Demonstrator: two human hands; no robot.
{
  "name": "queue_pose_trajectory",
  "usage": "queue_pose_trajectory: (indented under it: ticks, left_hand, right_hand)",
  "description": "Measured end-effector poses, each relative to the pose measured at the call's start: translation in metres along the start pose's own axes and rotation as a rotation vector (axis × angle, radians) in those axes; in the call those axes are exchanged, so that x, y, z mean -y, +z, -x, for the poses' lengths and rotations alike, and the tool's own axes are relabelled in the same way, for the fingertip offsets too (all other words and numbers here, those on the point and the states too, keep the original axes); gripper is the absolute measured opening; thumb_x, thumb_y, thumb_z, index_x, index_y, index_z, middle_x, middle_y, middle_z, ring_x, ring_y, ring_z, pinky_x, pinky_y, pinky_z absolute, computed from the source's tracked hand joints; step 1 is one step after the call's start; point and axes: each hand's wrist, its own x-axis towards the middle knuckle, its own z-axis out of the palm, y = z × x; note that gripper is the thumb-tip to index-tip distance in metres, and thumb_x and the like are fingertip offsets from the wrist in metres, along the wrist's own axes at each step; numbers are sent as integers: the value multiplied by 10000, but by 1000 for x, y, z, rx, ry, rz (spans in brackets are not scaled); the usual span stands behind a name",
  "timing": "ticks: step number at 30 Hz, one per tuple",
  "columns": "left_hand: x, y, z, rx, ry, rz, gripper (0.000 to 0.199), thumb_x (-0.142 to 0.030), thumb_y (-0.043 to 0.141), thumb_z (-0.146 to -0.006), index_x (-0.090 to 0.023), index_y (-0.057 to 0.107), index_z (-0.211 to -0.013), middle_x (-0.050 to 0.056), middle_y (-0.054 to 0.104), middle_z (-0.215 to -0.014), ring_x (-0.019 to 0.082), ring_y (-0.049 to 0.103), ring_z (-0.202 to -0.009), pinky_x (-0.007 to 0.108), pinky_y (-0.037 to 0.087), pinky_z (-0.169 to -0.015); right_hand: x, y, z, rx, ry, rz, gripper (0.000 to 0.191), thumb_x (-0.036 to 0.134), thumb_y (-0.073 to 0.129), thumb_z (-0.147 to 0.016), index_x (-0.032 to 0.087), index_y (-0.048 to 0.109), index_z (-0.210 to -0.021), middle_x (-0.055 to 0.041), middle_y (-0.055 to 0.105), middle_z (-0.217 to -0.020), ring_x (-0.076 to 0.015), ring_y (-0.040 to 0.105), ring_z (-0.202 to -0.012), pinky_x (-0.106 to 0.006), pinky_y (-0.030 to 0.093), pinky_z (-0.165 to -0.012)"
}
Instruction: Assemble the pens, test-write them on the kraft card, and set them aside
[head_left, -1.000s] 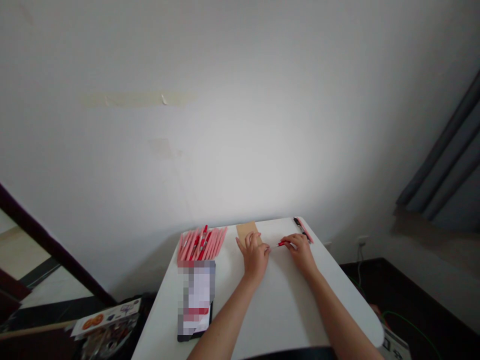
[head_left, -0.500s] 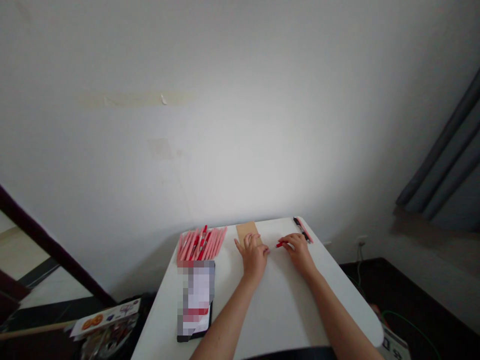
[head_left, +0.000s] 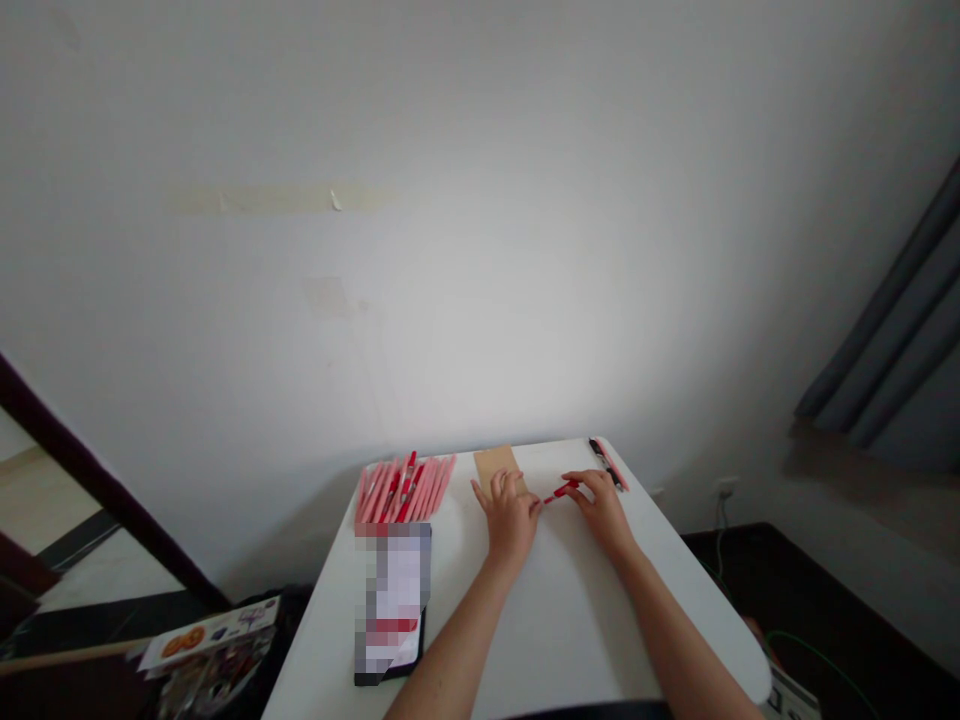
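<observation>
Between the thumb and fingers of my right hand (head_left: 600, 505) is a red pen (head_left: 564, 489), its tip pointing left toward my left hand. My left hand (head_left: 512, 510) lies over the lower part of a brown card (head_left: 495, 461), with thumb and index finger pinched near the pen's tip; what they hold is too small to make out. Several pink and red pens (head_left: 405, 488) lie side by side at the back left of the white table (head_left: 551, 640). Black and pink pens (head_left: 606, 463) rest at the back right corner.
A phone (head_left: 397, 600) with a blurred screen lies on the table's left side. Left of the table, a bag or bin of items (head_left: 217, 680) stands low beside a printed box (head_left: 210, 634). A wall rises behind the table; a grey curtain (head_left: 892, 330) hangs right.
More of the red pen shows in my right hand, and its front end has come closer to my left fingertips. The view has shifted slightly.
</observation>
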Motion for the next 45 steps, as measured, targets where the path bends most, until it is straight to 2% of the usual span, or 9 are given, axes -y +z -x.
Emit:
queue_pose_trajectory:
  ticks: [5, 14, 19, 35, 45]
  left_hand:
    - [0, 0, 0, 2, -7, 0, 62, -307, 692, -756, -329, 734, -796, 16, 570, -1255, 280, 378, -1288, 715, 41, -1103]
    - [0, -1, 0, 10, -15, 0, 56, -300, 694, -755, -310, 727, -800, 11, 572, -1258, 276, 382, -1290, 706, 27, -1109]
    - [-1, -4, 0, 29, -12, -2, 87, -265, 677, -762, -289, 720, -834, 27, 555, -1292, 276, 368, -1306, 700, 34, -1114]
    - [-1, -4, 2, -51, -41, 15, 70, -256, 664, -765, -270, 697, -825, 30, 545, -1291, 272, 373, -1309, 688, 82, -1119]
    - [-1, -3, 3, -103, -51, 34, 76, -223, 658, -755, -260, 685, -815, 25, 554, -1264, 261, 381, -1298, 670, 60, -1131]
  right_hand:
    - [-1, 0, 0, 3, 10, 17, 361, 528, 532, -849, 227, 717, -921, -97, 697, -898, -263, 545, -950, -416, 426, -885]
    - [-2, -3, 0, 102, -14, 131, 221, 323, 540, -844, 238, 742, -869, -79, 702, -857, -256, 545, -942, -398, 414, -889]
    - [-2, -5, -2, 126, -30, 154, 222, 285, 526, -837, 245, 745, -838, -70, 693, -872, -248, 543, -942, -391, 408, -890]
    - [-8, -6, -3, 28, 40, 122, 312, 426, 485, -876, 259, 748, -852, -85, 672, -894, -259, 544, -941, -438, 373, -900]
    - [-9, -7, -4, -73, 32, 114, 379, 481, 464, -882, 234, 749, -841, -92, 681, -898, -256, 554, -925, -441, 379, -898]
